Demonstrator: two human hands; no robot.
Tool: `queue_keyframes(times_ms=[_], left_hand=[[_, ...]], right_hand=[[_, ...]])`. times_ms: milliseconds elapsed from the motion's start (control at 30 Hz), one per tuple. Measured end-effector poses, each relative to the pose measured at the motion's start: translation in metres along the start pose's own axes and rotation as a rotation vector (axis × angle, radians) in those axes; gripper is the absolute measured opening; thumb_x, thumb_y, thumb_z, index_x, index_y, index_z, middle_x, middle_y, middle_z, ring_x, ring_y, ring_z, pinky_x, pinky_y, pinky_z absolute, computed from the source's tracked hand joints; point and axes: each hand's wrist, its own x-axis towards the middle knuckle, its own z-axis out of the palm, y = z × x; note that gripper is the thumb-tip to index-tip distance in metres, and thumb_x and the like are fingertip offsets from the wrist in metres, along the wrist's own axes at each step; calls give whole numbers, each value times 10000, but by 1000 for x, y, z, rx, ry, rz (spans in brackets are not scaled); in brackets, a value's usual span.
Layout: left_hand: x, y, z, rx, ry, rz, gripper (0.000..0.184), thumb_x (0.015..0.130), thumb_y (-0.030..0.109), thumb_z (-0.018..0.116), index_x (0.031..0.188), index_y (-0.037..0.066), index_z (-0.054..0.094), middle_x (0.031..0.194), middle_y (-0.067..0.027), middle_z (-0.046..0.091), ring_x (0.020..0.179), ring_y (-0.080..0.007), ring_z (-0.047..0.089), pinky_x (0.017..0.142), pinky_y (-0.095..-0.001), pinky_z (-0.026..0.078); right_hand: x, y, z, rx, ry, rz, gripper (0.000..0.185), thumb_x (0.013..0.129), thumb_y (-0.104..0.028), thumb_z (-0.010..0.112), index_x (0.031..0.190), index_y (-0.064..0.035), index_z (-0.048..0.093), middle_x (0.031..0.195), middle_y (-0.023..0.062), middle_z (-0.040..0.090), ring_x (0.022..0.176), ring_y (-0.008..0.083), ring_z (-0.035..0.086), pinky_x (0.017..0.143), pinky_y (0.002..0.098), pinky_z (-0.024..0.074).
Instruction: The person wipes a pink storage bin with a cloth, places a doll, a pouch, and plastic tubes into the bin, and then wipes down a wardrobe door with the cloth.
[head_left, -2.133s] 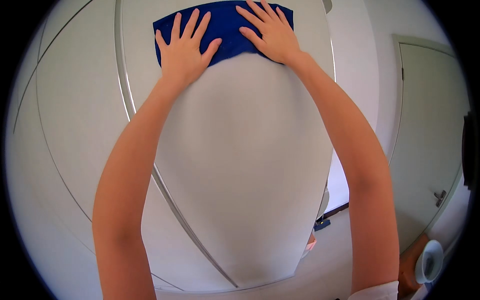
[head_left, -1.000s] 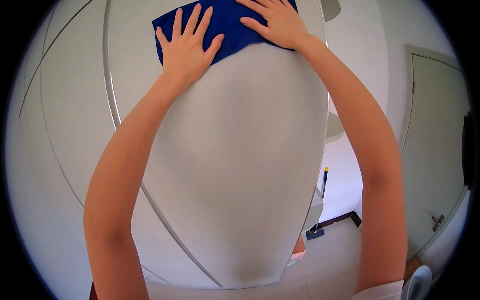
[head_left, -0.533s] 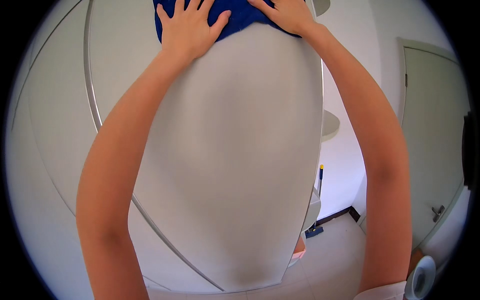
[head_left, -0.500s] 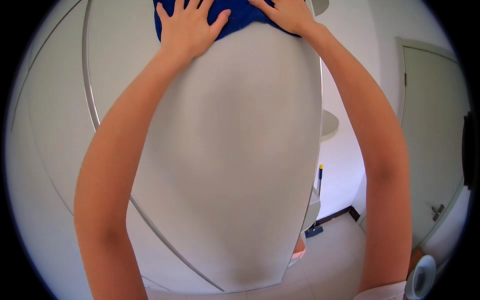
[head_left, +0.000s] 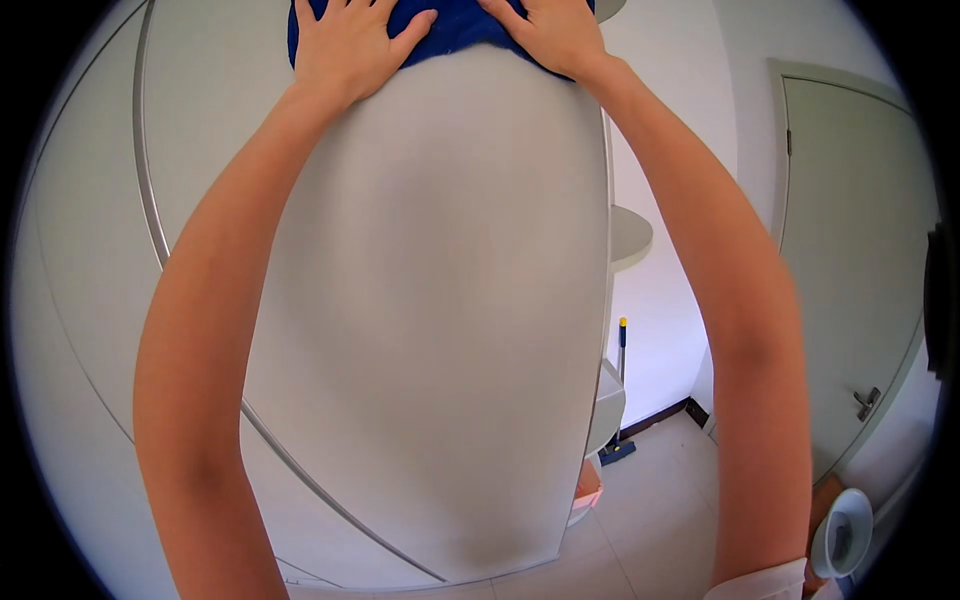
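Note:
A dark blue cloth [head_left: 455,28] lies against a pale cabinet door [head_left: 450,250] at the top of the view. My left hand [head_left: 350,45] rests flat on the cloth's left part, fingers spread and thumb out to the right. On its right part lies my right hand [head_left: 560,35], thumb pointing left and its fingertips cut off by the frame's upper edge. Both arms are stretched upward. The cloth's lower edge shows between the two wrists, and its upper part is out of view.
A metal strip [head_left: 300,480] runs down the cabinet left of the door. Right of the cabinet are a rounded shelf [head_left: 630,240], a mop [head_left: 620,453], a pink container [head_left: 589,487] and a closed room door [head_left: 850,260]. A pale basin [head_left: 843,535] stands at lower right.
The whole view has shifted, so cabinet, hands and cloth appear further left and slightly higher. More of the basin shows. Both hands stay flat on the cloth.

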Motion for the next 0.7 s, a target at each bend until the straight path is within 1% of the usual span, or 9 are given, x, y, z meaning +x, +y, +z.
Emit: queue_keyframes(times_ms=[367, 700], left_hand=[[16, 14, 5, -78, -11, 24, 669, 907, 487, 522, 1465, 142, 390, 1533, -97, 349, 1433, -332, 254, 1138, -602, 160], [-18, 38, 17, -126, 15, 28, 672, 882, 475, 557, 1447, 137, 417, 1513, -102, 374, 1416, -343, 277, 1124, -619, 173]], right_hand=[[-6, 16, -1, -33, 33, 45, 565, 964, -415, 477, 1452, -138, 414, 1503, 140, 385, 1405, 333, 313, 1154, 484, 216], [-49, 11, -1, -11, 18, 69, 557, 952, -374, 509, 1448, -138, 417, 1505, 137, 378, 1402, 345, 312, 1145, 502, 222]])
